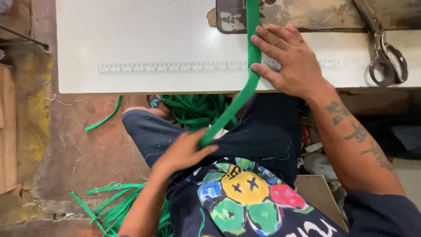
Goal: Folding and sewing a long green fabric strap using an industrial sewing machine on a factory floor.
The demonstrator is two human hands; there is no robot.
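While a green strip (245, 94) of fabric is drawn across the edge of the white table (153, 35), it is kept taut between both hands. Its lower end is pinched in the closed fingers of the left hand (184, 151), down over the lap. Higher up, it is pressed flat against the tabletop by the right hand (289, 59), whose fingers are spread open rather than closed around it, the strip running just beside the fingertips and on toward the worn metal plate (315, 15) at the far edge. The strip appears thin, soft and light, likely to bend, twist or slip easily, so it is judged best held flat across its width, near the table edge. Scissors (386, 57) are seen lying on the table to the right, well apart from the hands. More green strips (114, 206) are heaped on the floor.
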